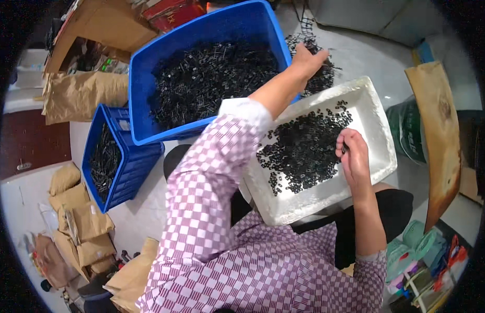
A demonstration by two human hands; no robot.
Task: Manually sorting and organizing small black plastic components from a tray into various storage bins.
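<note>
A white foam box (pixel 375 112) rests across my lap, holding a heap of small black plastic pieces (pixel 310 151). Inside its right part is my right hand (pixel 353 154), fingers curled, with a bit of black piece showing at the fingers. My left arm stretches across the box's far left corner. At its end my left hand (pixel 309 61) hovers over a pile of black plastic sprues (pixel 320 81) on the floor, its visible fingers spread apart; nothing plainly shows in it. Left of that pile stands a big blue bin (pixel 200 128) filled with thin black sprues (pixel 211 78).
A smaller blue crate (pixel 140 172) of black sprues stands at the left. Brown paper packages (pixel 88 224) are stacked beyond it. To the right are a dark green bucket (pixel 407 130) and an upright brown board (pixel 435 130). A cardboard box (pixel 104 26) sits at the far left.
</note>
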